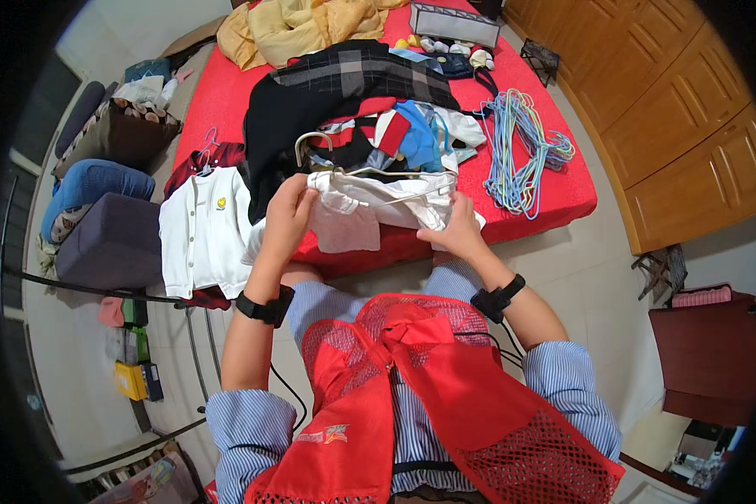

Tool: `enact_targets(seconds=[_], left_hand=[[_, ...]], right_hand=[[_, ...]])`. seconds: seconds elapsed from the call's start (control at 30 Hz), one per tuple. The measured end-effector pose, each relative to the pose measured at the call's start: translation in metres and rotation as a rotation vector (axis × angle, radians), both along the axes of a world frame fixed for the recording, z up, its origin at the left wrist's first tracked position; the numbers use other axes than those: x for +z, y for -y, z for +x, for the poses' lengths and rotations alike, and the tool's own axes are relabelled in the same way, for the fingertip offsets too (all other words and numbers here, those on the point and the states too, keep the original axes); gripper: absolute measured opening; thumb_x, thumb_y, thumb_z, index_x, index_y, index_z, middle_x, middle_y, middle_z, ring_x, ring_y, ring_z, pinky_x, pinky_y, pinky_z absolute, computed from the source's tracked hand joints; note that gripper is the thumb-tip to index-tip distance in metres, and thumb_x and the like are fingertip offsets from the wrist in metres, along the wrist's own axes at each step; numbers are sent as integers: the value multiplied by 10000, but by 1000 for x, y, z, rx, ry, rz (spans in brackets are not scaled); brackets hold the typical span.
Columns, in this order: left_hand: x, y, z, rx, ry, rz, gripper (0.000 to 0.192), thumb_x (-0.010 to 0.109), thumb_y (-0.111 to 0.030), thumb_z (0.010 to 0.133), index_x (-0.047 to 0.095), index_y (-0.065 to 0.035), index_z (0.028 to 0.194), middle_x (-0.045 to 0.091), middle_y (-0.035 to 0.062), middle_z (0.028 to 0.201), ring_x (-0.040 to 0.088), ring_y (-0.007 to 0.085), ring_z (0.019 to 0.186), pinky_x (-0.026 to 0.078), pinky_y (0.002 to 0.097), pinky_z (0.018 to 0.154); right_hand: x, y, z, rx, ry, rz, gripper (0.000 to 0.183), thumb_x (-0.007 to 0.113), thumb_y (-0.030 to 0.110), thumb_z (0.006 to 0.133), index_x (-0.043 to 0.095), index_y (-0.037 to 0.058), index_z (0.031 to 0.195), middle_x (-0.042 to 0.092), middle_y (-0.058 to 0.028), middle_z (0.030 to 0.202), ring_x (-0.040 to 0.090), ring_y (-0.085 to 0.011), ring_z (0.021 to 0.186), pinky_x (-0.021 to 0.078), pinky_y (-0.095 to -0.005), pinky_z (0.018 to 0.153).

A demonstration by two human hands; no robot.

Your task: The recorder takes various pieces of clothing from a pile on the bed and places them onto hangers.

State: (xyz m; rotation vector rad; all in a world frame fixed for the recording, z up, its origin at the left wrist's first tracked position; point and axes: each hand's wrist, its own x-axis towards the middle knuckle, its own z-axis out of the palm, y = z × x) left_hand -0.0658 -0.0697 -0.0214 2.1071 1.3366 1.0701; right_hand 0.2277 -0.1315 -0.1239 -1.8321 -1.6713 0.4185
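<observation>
My left hand (290, 205) grips one end of a white garment (384, 195) by its upper edge. At its other end, my right hand (458, 228) pinches the cloth between thumb and fingers. A pale hanger (409, 171) runs along the garment's opening, with its lower bar crossing the cloth. A curved hook (309, 140) rises near my left hand. The cloth hangs over the front edge of a bed with a red cover (567, 195). Just beyond lie mixed clothes (409, 129), including blue, red and white pieces, beside a black garment with a grey check (353, 69).
Several tangled wire hangers (516, 154) lie on the bed's right side. To the left hang a white buttoned cardigan (205, 233) and a red plaid shirt (232, 156). A black rack rail (94, 287) crosses the left. Small rolled items (441, 47) sit before a storage box (455, 26).
</observation>
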Motion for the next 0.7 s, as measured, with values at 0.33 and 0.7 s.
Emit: enact_targets(seconds=[0.33,0.7], left_hand=[[7,2,-16,-87,106,-103,132,528,-75,819,530,3,925,520,109,775,519,204,712,415,273,667],[1,1,-22,-11,69,-11,166,539,-73,810,541,7,955,546,131,811,548,235,732,431,284,681]], right_hand=[[0,-25,42,-39,-437,-15,150,597,138,696,553,50,809,576,-62,698,560,-194,672,429,-298,613],[61,-37,41,28,-808,235,89,564,117,808,514,44,815,510,20,715,440,-49,661,380,-209,598]])
